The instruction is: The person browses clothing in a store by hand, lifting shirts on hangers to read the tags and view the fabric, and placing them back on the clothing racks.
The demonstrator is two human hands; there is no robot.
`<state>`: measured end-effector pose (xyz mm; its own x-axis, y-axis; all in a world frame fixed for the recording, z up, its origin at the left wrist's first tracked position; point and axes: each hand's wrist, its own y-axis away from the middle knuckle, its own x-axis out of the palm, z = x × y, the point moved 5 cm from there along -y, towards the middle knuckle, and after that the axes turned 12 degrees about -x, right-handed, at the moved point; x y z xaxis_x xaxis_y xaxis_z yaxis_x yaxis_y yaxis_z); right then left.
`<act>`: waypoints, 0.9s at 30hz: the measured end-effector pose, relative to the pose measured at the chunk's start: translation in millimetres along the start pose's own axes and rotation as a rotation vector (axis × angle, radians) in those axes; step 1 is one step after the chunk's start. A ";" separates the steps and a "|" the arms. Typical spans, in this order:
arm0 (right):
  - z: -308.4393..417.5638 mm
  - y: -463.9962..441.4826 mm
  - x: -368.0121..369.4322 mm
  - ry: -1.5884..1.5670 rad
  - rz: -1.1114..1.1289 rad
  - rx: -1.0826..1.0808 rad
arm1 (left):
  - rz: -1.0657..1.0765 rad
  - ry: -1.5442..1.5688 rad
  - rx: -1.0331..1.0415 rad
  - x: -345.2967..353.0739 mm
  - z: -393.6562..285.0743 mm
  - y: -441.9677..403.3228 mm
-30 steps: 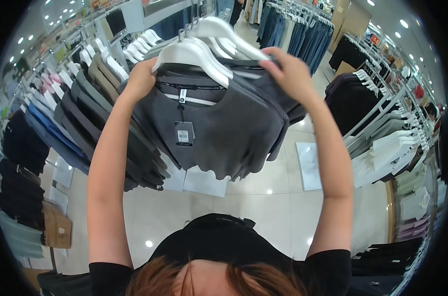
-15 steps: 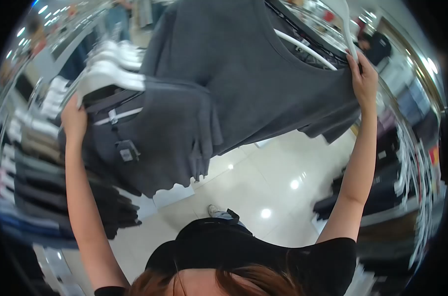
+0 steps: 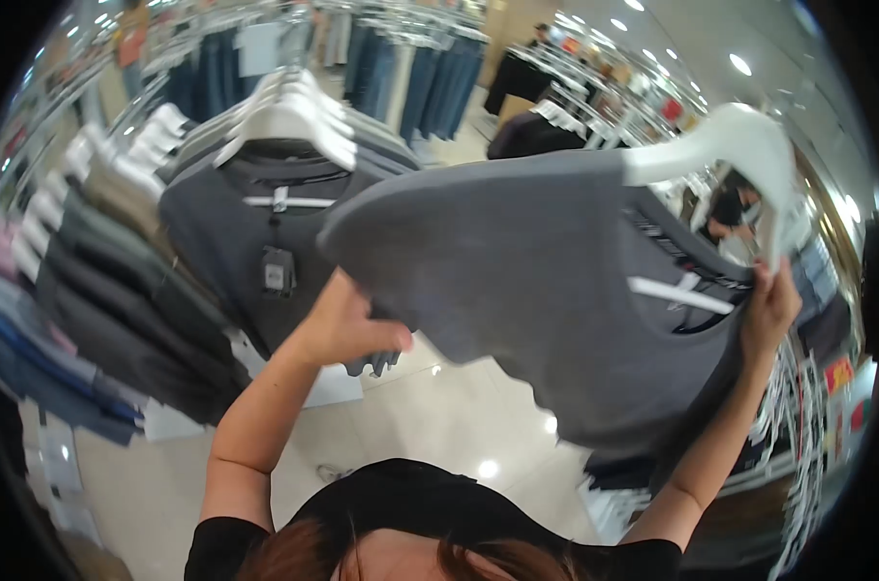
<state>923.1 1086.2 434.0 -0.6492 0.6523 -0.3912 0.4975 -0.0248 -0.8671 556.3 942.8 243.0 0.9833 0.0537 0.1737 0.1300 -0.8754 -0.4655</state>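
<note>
A dark grey T-shirt (image 3: 517,261) hangs on a white hanger (image 3: 696,160) on the right, slanted in the air. My right hand (image 3: 773,300) is closed around the near end of this hanger, at the shirt's shoulder. Below the shirt's left sleeve, my left hand (image 3: 347,329) has its thumb stretched out to the side. Its other fingers are partly hidden behind the grey fabric, and it seems to hold nothing. Another dark grey T-shirt (image 3: 231,237), with a dark hang tag (image 3: 277,271), hangs at the front of the rack behind my left hand.
Several white hangers (image 3: 299,111) with shirts line the rack on the left. Darker tops (image 3: 120,281) hang further left. Jeans (image 3: 430,92) hang at the back. A person in black (image 3: 730,213) is beyond the hanger. Glossy tiles (image 3: 439,416) cover the floor.
My left hand has let go of the racked shirt's hanger and moved right, under the held shirt. My right hand has lowered and moved right with the hanger and T-shirt.
</note>
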 end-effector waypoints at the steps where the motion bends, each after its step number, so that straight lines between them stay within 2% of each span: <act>1: 20.7 -6.5 17.1 -0.009 -0.010 -0.052 | -0.146 -0.114 -0.012 5.0 -1.5 16.2; 2: 45.8 -17.1 35.1 -0.077 -0.007 -0.188 | -0.295 -0.233 -0.026 6.6 -3.8 29.0; 3: 62.1 -20.8 56.2 -0.131 0.073 -0.128 | -0.468 -0.068 -0.059 0.1 -5.0 39.8; 5: 99.8 -31.8 95.2 -0.267 0.126 -0.151 | -0.800 0.274 -0.110 -10.0 -3.3 64.8; 8: 153.9 -53.0 138.9 -0.367 0.128 -0.304 | -0.966 0.364 -0.028 -38.7 -5.9 101.8; 11: 198.3 -69.7 170.4 -0.380 0.182 -0.403 | -1.085 0.389 -0.046 -55.6 -11.9 146.3; 15: 223.3 -68.0 189.6 -0.491 0.162 -0.383 | -1.242 0.175 -0.115 -54.3 -31.6 198.4; 19: 234.4 -45.1 204.8 -0.639 0.217 -0.384 | -1.302 0.000 -0.233 -53.5 -32.0 223.4; 22: 239.1 -28.9 213.6 -0.736 0.212 -0.363 | -1.672 -0.592 -0.025 -55.8 -35.7 232.9; 23: 241.6 -27.5 212.9 -0.739 0.199 -0.358 | -1.742 -0.974 0.040 -44.3 -40.1 229.7; 24: 244.7 -27.6 211.9 -0.742 0.180 -0.352 | -1.655 -1.164 0.282 -22.4 -54.7 210.5; 26: 246.6 -25.6 212.1 -0.739 0.199 -0.324 | -1.196 -1.302 0.334 -12.1 -60.0 173.9; 27: 247.0 -24.7 210.6 -0.739 0.205 -0.312 | -1.076 -1.277 0.296 -10.0 -54.1 151.9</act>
<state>631.9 1037.1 296.9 -0.6851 -0.0113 -0.7284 0.7133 0.1929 -0.6738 559.3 783.4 217.6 -0.1113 0.9746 -0.1941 0.6304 -0.0818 -0.7720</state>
